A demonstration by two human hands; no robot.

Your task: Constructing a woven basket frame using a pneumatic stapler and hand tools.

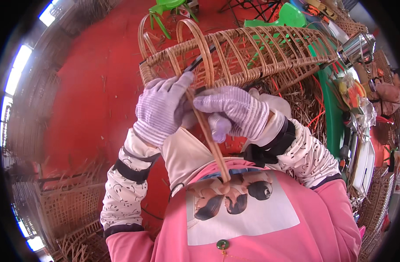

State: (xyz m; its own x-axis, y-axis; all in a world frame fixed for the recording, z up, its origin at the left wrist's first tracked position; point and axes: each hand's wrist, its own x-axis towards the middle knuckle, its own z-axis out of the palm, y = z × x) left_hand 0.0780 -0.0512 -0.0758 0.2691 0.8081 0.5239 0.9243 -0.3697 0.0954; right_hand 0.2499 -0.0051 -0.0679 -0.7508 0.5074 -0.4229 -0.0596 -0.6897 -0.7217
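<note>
Over red floor (pixel 84 118), left hand (pixel 160 110) and right hand (pixel 240 110) are pinching a cane strip (pixel 215 150) slanting bodyward from the wicker frame (pixel 239 78).

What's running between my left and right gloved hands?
In the head view, a brown cane strip passes between your left gloved hand and right gloved hand, its lower end over your pink shirt.

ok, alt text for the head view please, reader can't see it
A person's gloved left hand and right hand meet at a narrow cane strip by a long open-work cane frame. Red floor lies below, with green plastic seats beyond the frame.
</note>
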